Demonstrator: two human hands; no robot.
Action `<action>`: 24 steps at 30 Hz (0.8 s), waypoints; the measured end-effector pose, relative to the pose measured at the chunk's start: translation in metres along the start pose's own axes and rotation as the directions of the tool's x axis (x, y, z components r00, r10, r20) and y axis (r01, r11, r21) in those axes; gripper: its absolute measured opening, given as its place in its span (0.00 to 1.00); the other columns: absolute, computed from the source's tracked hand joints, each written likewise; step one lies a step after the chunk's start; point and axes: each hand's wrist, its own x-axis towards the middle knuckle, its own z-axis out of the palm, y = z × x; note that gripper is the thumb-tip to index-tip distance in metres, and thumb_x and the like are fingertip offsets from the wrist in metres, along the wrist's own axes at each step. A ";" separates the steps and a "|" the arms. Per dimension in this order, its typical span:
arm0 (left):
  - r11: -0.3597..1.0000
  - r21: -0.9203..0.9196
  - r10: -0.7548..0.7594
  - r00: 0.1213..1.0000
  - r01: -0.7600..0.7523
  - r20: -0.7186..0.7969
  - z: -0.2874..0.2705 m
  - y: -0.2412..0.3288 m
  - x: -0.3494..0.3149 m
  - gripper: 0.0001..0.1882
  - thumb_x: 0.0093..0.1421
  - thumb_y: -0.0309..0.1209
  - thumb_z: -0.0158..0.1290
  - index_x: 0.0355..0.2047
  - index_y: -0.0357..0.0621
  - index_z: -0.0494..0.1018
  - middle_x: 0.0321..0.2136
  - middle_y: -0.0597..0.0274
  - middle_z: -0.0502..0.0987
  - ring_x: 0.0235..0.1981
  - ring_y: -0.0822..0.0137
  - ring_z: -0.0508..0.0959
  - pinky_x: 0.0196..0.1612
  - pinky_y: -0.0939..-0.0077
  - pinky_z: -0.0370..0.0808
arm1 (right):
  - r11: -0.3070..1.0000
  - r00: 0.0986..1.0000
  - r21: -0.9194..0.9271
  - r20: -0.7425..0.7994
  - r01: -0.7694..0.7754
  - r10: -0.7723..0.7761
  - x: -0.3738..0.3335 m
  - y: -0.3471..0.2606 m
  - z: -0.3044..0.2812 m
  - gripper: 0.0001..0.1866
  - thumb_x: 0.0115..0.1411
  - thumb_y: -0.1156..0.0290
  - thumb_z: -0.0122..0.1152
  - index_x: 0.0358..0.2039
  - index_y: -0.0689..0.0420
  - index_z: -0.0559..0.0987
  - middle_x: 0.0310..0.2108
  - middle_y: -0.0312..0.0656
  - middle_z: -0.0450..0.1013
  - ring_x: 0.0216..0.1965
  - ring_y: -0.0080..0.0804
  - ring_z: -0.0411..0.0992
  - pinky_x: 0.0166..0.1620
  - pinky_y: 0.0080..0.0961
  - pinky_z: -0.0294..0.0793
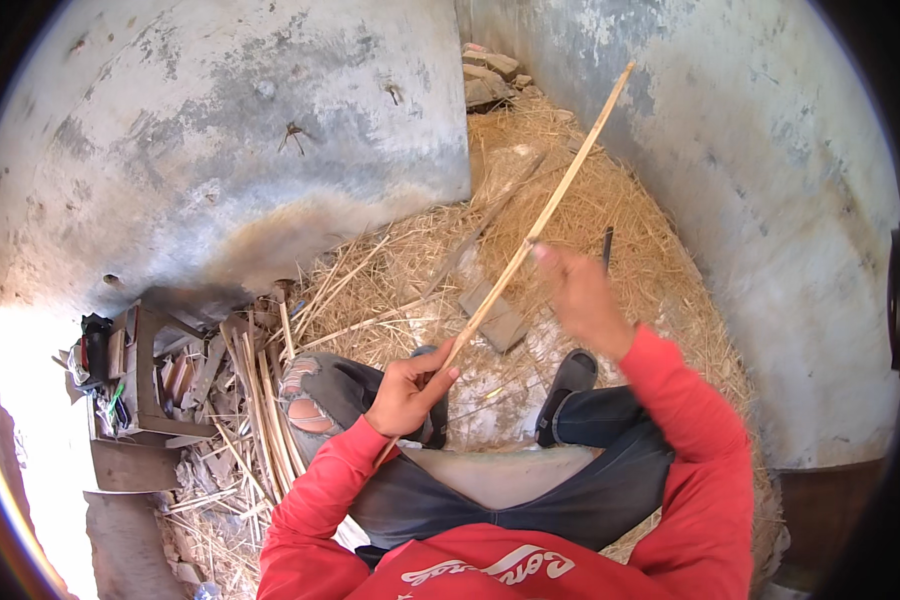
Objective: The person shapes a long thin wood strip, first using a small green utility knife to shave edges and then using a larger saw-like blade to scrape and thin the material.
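Observation:
A long, pale split-wood strip (570, 180), perhaps bamboo, slants from my lap up toward the right wall. My left hand (410, 390) is closed round its lower part, thumb along the top, and the tail end passes under my left wrist. My right hand (582, 300) is curled beside the strip's middle and blurred by motion, its thumb tip close to the wood. Behind it a narrow dark piece (607, 247) sticks up; whether the hand grips it cannot be made out. The strip is held tilted above the floor between my bent legs.
Straw and shavings (620, 215) cover the floor, with a flat block (495, 318) and a dark stick (485, 220) on it. More split strips (260, 410) lean by my left knee. A wooden frame (155, 370) with scraps stands left. Walls close in both sides; bricks (488, 75) lie in the far corner.

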 end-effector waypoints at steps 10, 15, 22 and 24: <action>0.999 0.046 0.023 0.999 -0.021 -0.025 -0.001 -0.001 -0.002 0.23 0.67 0.23 0.55 0.62 0.29 0.67 0.27 0.79 0.65 0.26 0.87 0.60 0.26 0.88 0.57 | 0.996 0.996 -0.021 0.009 0.084 -0.083 -0.018 0.002 0.022 0.26 0.72 0.52 0.47 0.33 0.64 0.79 0.16 0.55 0.67 0.18 0.49 0.68 0.27 0.43 0.66; 0.999 0.038 0.003 1.000 -0.002 -0.022 -0.002 0.003 -0.005 0.23 0.68 0.24 0.54 0.62 0.29 0.67 0.27 0.79 0.66 0.26 0.86 0.61 0.26 0.89 0.57 | 0.994 0.994 0.000 0.022 0.110 -0.110 -0.011 0.011 0.022 0.27 0.72 0.51 0.48 0.34 0.65 0.79 0.16 0.54 0.66 0.17 0.44 0.65 0.26 0.41 0.65; 1.000 -0.018 -0.011 1.000 0.011 -0.003 -0.004 0.004 -0.006 0.23 0.68 0.23 0.53 0.62 0.32 0.67 0.27 0.80 0.66 0.25 0.87 0.60 0.25 0.87 0.56 | 0.896 0.919 0.365 0.379 -0.252 0.105 -0.023 -0.008 0.018 0.29 0.72 0.47 0.48 0.24 0.59 0.74 0.12 0.33 0.60 0.14 0.23 0.58 0.22 0.28 0.61; 0.996 -0.087 -0.004 1.000 0.004 0.004 -0.003 0.003 -0.004 0.23 0.68 0.23 0.53 0.63 0.32 0.67 0.27 0.79 0.67 0.25 0.87 0.62 0.25 0.88 0.58 | 0.803 0.873 0.446 0.455 -0.395 0.177 -0.016 -0.013 0.006 0.29 0.71 0.46 0.50 0.20 0.56 0.73 0.12 0.27 0.57 0.13 0.18 0.53 0.21 0.23 0.58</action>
